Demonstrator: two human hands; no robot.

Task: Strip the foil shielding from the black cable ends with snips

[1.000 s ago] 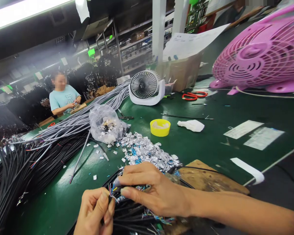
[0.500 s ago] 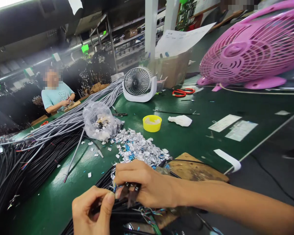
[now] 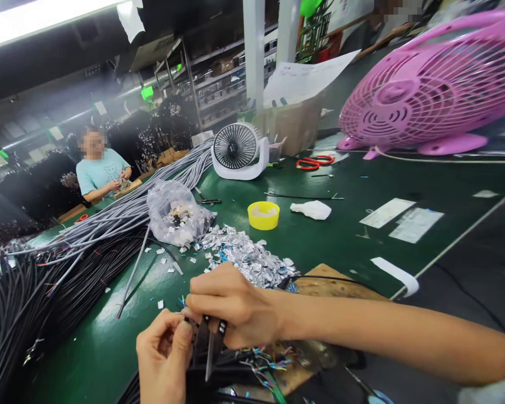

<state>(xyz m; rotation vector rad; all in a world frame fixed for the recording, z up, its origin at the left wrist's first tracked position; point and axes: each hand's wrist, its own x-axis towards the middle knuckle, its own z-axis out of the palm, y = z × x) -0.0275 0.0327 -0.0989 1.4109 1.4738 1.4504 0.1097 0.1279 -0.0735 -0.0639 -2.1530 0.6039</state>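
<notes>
Between thumb and fingers, my left hand (image 3: pixel 164 350) pinches the end of a black cable (image 3: pixel 188 321). Thin coloured wires (image 3: pixel 182 302) fan out just above the pinch. My right hand (image 3: pixel 231 306) is closed round a small metal tool (image 3: pixel 210 350) with two dark arms, one pointing down; its exact kind is unclear. The fingertips of both hands meet at the cable end, partly hiding it. Below them lie black cables with stripped coloured wire ends (image 3: pixel 269 362) by a worn wooden board (image 3: pixel 328 280).
Foil scraps (image 3: pixel 248 255) are heaped beyond my hands, beside a plastic bag (image 3: pixel 179 216) and yellow dish (image 3: pixel 263 215). Grey cables (image 3: pixel 126 196) and black cables (image 3: pixel 79 280) cover the left. A white fan (image 3: pixel 239 151), red-handled scissors (image 3: pixel 315 161) and pink fan (image 3: pixel 416 95) stand farther back. A co-worker (image 3: pixel 103 168) sits opposite.
My right hand has shifted slightly left and up, and the tool has turned so one arm points more plainly down. My left hand has moved slightly right. The view has tilted a little.
</notes>
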